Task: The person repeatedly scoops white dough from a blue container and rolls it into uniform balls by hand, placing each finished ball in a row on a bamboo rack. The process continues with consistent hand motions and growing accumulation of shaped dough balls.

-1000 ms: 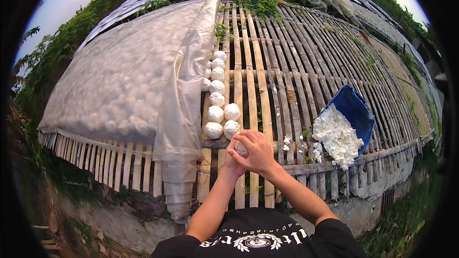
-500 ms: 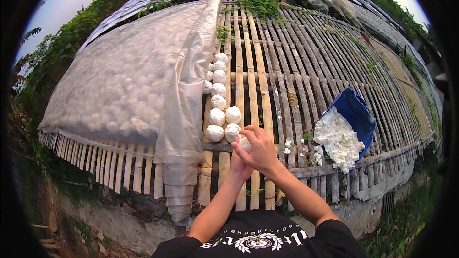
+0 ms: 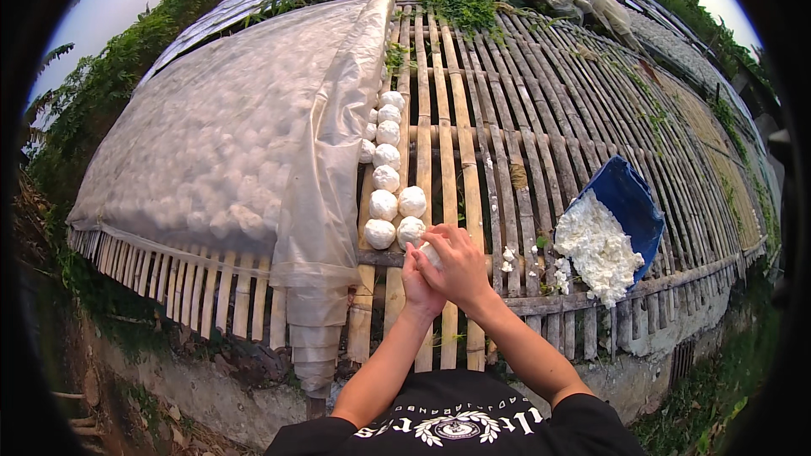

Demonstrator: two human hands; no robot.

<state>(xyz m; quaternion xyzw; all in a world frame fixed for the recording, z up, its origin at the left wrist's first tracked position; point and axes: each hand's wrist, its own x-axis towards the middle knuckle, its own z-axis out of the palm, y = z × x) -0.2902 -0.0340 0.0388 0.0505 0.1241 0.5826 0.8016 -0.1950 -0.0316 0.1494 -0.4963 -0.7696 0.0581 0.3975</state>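
A ball of white, doughy paste (image 3: 431,253) is cupped between my two hands, mostly covered by the fingers. My left hand (image 3: 421,285) supports it from below and the left. Over its top and right side curves my right hand (image 3: 459,264). Just beyond my fingertips, a finished-looking white ball (image 3: 410,230) rests on the bamboo slats, with another white ball (image 3: 380,234) to its left. Several more form a line running away from me, beside the plastic sheet. To the right, a heap of crumbly white paste (image 3: 598,247) spills from a tilted blue container (image 3: 632,203).
The bamboo slat rack (image 3: 541,160) has open gaps between its strips. A translucent plastic sheet (image 3: 319,194) covers many white balls at left, its rolled edge beside the line. Small white crumbs (image 3: 508,260) lie right of my hands. Green leaves (image 3: 465,7) grow over the far end.
My right hand has closed down further over the ball, hiding more of it. Both hands stay in nearly the same place; the laid balls and the heap have not moved.
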